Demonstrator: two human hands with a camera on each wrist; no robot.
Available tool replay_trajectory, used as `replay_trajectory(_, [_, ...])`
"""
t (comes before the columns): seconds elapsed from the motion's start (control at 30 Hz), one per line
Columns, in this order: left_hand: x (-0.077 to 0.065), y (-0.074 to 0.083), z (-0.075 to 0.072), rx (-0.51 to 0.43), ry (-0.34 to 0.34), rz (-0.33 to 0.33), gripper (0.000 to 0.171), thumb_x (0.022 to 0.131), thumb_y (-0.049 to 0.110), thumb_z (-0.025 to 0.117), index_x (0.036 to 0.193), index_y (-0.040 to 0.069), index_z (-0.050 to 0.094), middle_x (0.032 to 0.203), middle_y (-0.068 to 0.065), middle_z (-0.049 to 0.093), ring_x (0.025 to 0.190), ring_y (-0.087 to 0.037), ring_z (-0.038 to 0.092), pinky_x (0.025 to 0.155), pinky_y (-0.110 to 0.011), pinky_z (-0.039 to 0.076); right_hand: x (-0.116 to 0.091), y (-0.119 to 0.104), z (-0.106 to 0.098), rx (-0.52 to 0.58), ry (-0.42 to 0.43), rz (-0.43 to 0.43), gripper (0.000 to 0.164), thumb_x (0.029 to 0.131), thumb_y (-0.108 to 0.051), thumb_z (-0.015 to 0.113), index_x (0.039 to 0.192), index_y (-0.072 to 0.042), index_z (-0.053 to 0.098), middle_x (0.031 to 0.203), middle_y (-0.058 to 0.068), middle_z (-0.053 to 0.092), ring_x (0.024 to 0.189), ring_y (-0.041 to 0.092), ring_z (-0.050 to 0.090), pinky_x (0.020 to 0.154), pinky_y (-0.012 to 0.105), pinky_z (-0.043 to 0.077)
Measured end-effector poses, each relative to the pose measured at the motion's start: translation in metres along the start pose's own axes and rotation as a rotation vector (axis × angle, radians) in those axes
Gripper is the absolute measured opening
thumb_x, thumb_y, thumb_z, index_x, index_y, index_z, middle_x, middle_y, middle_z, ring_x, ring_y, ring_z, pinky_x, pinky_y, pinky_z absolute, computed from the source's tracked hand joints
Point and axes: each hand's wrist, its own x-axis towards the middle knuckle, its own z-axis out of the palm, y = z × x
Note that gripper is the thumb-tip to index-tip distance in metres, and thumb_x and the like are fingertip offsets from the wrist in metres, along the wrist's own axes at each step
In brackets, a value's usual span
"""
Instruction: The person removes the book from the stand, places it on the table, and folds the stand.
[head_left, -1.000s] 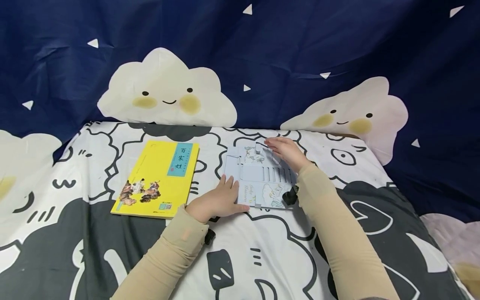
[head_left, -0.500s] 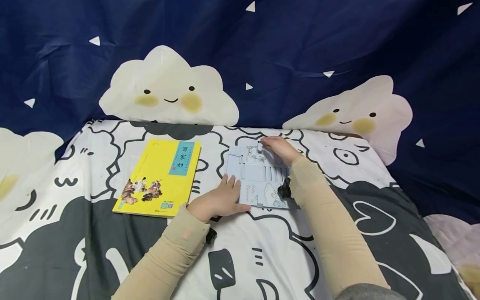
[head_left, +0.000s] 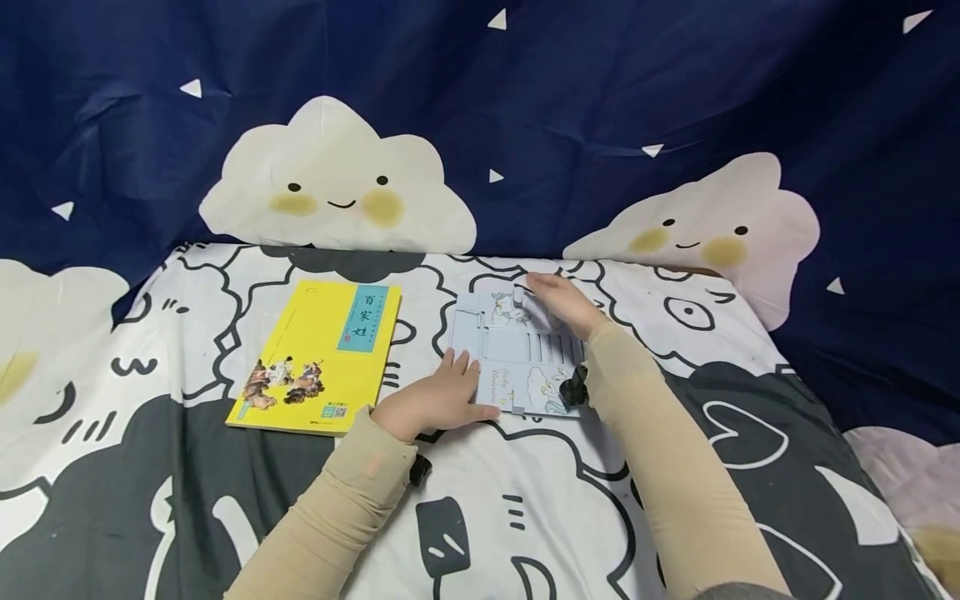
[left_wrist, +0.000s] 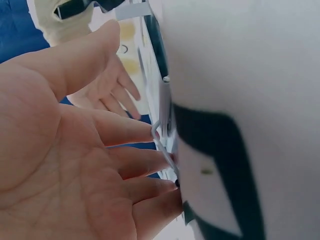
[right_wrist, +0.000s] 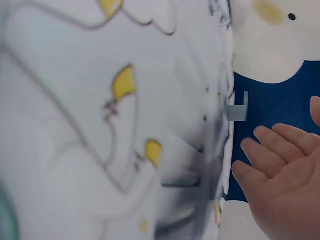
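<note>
A pale blue flat folding stand (head_left: 506, 346), perhaps a book stand, lies on the sheep-print cloth, with unicorn pictures, slots and small tabs on its face. My left hand (head_left: 435, 398) lies at its left edge, fingers extended and thumb along the front corner. In the left wrist view, the fingertips (left_wrist: 162, 162) meet a thin bent rod at the edge. Over the stand's far right part, my right hand (head_left: 566, 302) hovers with fingers extended. The right wrist view shows that hand (right_wrist: 287, 185) apart from the stand's printed face (right_wrist: 75, 130), near a small upright tab (right_wrist: 239, 111).
A yellow book (head_left: 322, 358) with a blue title panel lies left of the stand. Under everything spreads a black, white and grey cloth (head_left: 517, 508). Behind it hangs a dark blue curtain (head_left: 525, 100) with smiling clouds.
The right hand has shifted a little left over the stand, its fingertips reaching the upper tab and then drawing slightly back. The left hand, stand and book stay put.
</note>
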Motion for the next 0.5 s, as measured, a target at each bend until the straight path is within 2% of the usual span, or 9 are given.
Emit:
replay_trajectory(0.1, [0.002, -0.005, -0.004, -0.028, 0.023, -0.008, 0.084, 0.099, 0.049, 0.053, 0.153, -0.008, 0.024, 0.162, -0.028, 0.013, 0.153, -0.041, 0.004, 0.125, -0.049, 0.014, -0.01, -0.003, -0.006, 0.007, 0.028, -0.032, 0.063, 0.107, -0.044, 0.037, 0.158, -0.01, 0.023, 0.166, 0.009, 0.02, 0.154, 0.03, 0.016, 0.125, 0.048, 0.014])
replay_trajectory(0.17, [0.003, -0.008, -0.008, -0.039, 0.064, -0.01, 0.083, 0.099, 0.049, 0.053, 0.154, -0.007, 0.023, 0.163, -0.026, 0.015, 0.153, -0.039, 0.007, 0.124, -0.05, 0.016, -0.016, -0.006, -0.011, 0.011, 0.062, -0.065, 0.063, 0.107, -0.044, 0.037, 0.158, -0.01, 0.022, 0.166, 0.009, 0.019, 0.154, 0.029, 0.014, 0.125, 0.048, 0.014])
replay_trajectory(0.23, [0.003, -0.012, -0.015, -0.037, 0.124, 0.0, 0.083, 0.1, 0.049, 0.052, 0.154, -0.007, 0.022, 0.163, -0.025, 0.017, 0.153, -0.039, 0.01, 0.124, -0.05, 0.018, -0.023, -0.01, -0.015, 0.031, 0.11, -0.085, 0.065, 0.106, -0.046, 0.038, 0.158, -0.01, 0.023, 0.166, 0.008, 0.021, 0.154, 0.028, 0.015, 0.125, 0.048, 0.015])
replay_trajectory(0.37, [-0.001, -0.019, -0.033, -0.006, 0.248, -0.013, 0.084, 0.1, 0.05, 0.052, 0.156, -0.004, 0.019, 0.164, -0.02, 0.017, 0.154, -0.035, 0.007, 0.123, -0.053, 0.019, -0.037, -0.015, -0.026, 0.074, 0.201, -0.13, 0.07, 0.104, -0.051, 0.04, 0.158, -0.01, 0.023, 0.166, 0.007, 0.021, 0.154, 0.026, 0.016, 0.125, 0.047, 0.014])
replay_trajectory(0.5, [-0.006, -0.026, -0.051, 0.058, 0.349, -0.041, 0.085, 0.099, 0.053, 0.051, 0.157, -0.001, 0.017, 0.165, -0.018, 0.015, 0.154, -0.036, 0.002, 0.123, -0.054, 0.016, -0.053, -0.018, -0.036, 0.038, 0.285, -0.168, 0.074, 0.102, -0.055, 0.04, 0.159, -0.012, 0.021, 0.166, 0.006, 0.018, 0.154, 0.027, 0.015, 0.125, 0.047, 0.015])
